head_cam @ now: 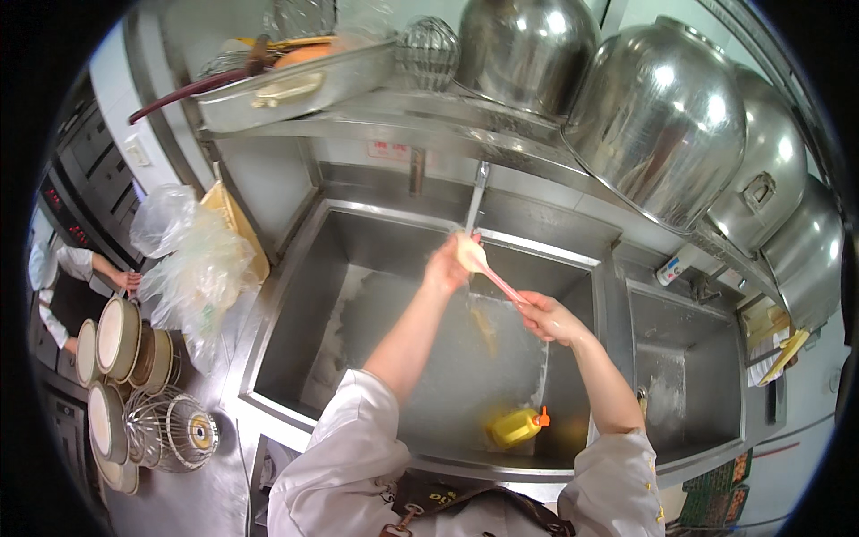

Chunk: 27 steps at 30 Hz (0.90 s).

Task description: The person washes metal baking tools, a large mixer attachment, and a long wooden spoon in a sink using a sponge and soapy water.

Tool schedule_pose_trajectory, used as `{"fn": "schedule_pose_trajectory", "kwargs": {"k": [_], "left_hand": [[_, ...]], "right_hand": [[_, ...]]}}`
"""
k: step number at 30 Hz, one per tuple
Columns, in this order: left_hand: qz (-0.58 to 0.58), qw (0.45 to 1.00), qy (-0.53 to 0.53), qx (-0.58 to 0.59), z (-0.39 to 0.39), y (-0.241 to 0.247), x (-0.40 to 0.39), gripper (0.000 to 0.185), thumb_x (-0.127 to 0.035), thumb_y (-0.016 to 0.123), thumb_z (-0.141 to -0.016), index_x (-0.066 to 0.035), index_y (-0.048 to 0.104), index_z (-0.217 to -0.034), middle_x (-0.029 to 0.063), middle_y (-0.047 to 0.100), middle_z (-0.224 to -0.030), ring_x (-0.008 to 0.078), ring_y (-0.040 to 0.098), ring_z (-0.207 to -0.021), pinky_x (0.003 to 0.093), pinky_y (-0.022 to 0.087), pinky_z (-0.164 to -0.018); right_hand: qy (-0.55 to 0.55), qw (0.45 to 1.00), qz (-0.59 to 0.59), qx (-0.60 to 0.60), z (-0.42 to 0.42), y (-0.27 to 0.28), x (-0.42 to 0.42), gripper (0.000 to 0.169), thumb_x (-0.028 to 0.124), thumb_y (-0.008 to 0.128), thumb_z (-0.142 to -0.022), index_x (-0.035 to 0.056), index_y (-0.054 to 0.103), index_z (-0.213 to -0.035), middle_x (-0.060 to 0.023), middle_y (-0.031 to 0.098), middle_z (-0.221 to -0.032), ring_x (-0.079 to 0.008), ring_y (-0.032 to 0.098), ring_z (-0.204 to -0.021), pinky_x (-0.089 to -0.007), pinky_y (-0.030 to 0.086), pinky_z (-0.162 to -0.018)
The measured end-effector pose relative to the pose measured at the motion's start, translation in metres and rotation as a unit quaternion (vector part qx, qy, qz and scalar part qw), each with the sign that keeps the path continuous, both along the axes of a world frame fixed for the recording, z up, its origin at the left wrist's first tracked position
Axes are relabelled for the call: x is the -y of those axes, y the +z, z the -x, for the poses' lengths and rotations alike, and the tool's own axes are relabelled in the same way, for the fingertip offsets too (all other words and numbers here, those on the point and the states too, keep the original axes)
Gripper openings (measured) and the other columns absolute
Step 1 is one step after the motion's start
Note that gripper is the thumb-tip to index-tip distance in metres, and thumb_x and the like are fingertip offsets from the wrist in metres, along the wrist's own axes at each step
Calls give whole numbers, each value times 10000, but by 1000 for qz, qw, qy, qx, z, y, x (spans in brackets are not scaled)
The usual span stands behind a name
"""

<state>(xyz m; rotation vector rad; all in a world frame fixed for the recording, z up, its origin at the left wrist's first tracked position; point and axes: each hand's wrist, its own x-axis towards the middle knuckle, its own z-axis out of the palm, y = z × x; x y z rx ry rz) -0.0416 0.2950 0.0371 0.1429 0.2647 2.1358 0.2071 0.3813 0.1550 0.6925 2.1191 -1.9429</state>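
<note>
Over the large stainless steel sink basin (295, 295), my right hand (547, 317) grips the pink handle of a spatula (500, 282) with a pale, rounded head. My left hand (448, 265) is at that head, beside and partly behind it, just below the end of the faucet spout (477, 194); whether its fingers close on the head is hard to tell. Cloudy water and whitish residue show in the basin. A yellow bottle with an orange cap (515, 427) lies on its side near the basin's front edge.
A metal shelf (416, 127) above the sink bears large steel bowls (661, 127), a whisk (427, 52) and a metal tray of tools (295, 101). Whisk heads (171, 429), round pans (118, 339) and plastic bags (194, 262) are at left. Another person's hand (125, 278) is beyond. A smaller basin (711, 362) adjoins at right.
</note>
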Motion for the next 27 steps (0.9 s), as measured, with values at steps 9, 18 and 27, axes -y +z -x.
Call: {"fn": "schedule_pose_trajectory", "kwargs": {"k": [9,18,27], "left_hand": [[359,927,-111,-3,19,-91,155,238,-234,473,-942,-155,612,-1119,-5,663,-1121,191,601,-1079,429,426,-982],[307,939,-156,-12,-24,-106,252,252,-258,484,-951,-150,625,-1129,17,652,-1169,206,603,-1088,438,438,-981],[250,954,-160,-37,-47,-62,274,271,-257,529,-940,-101,591,-1153,60,622,-1209,235,569,-1131,422,414,-1027]], "right_hand": [[46,923,-292,-246,-30,129,94,412,242,583,-960,43,541,-1318,-47,629,-1185,-143,579,-1050,-285,451,-901],[-25,826,-422,-372,158,300,153,451,227,549,-933,-17,519,-1310,-31,578,-923,-95,512,-731,-225,439,-681],[-13,775,-402,-488,260,297,201,481,334,662,-867,-81,584,-1097,-138,679,-966,-196,656,-869,-304,504,-766]]}}
